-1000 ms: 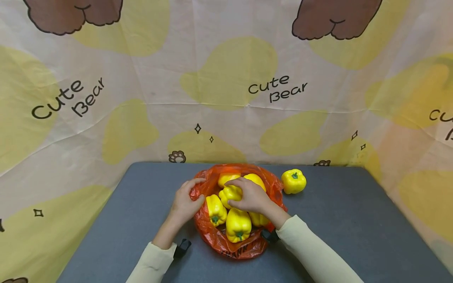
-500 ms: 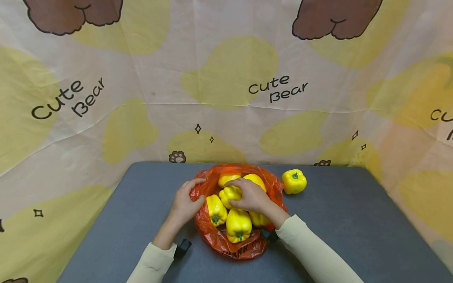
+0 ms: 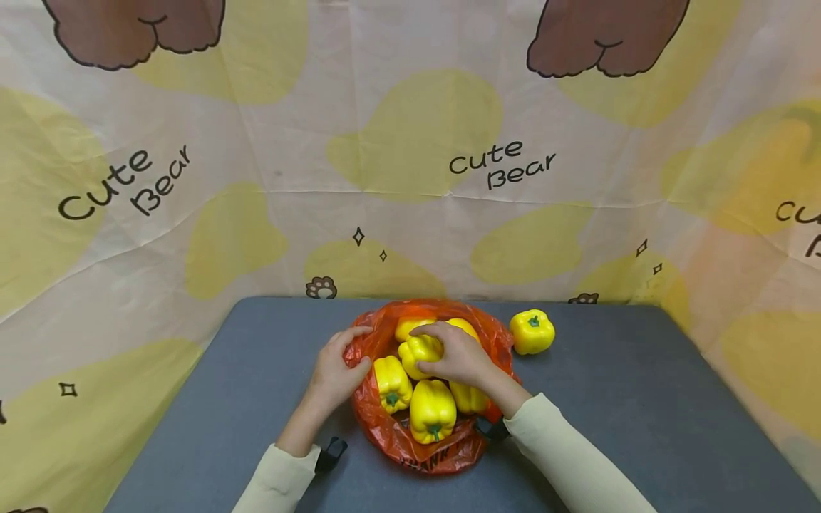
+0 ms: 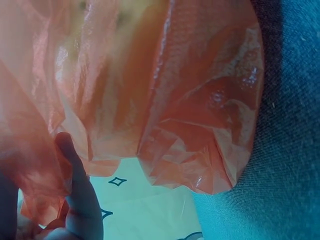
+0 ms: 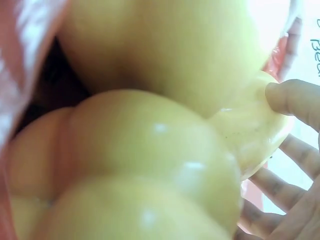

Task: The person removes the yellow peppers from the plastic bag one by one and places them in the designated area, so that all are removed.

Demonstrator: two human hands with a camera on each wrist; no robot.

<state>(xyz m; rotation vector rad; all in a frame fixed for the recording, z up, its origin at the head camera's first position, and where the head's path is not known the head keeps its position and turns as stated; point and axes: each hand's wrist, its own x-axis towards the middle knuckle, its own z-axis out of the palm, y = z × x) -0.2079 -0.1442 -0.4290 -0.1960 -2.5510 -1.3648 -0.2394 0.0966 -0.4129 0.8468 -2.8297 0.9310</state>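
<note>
In the head view, a red plastic bag (image 3: 378, 434) stands open-topped on the table with several yellow bell peppers inside. My left hand (image 3: 332, 372) holds the bag's left rim; the left wrist view shows thin plastic between the thumb (image 4: 82, 192) and the other fingers. Over the bag's middle, my right hand (image 3: 460, 355) grips a yellow bell pepper (image 3: 420, 356) between thumb and fingers. That pepper (image 5: 250, 127) also shows at the right of the right wrist view. Closer to me in the bag lie two more bell peppers, one at the left (image 3: 393, 381), one in front (image 3: 432, 410).
One more yellow bell pepper (image 3: 532, 332) stands on the grey table (image 3: 609, 399), right of the bag near the back edge. A printed cloth (image 3: 410, 157) hangs behind the table and along both sides. Black straps circle both wrists.
My right hand and the bell pepper in it have shifted very slightly to the right. The left hand keeps its place on the bag, and the head view has tilted a little.
</note>
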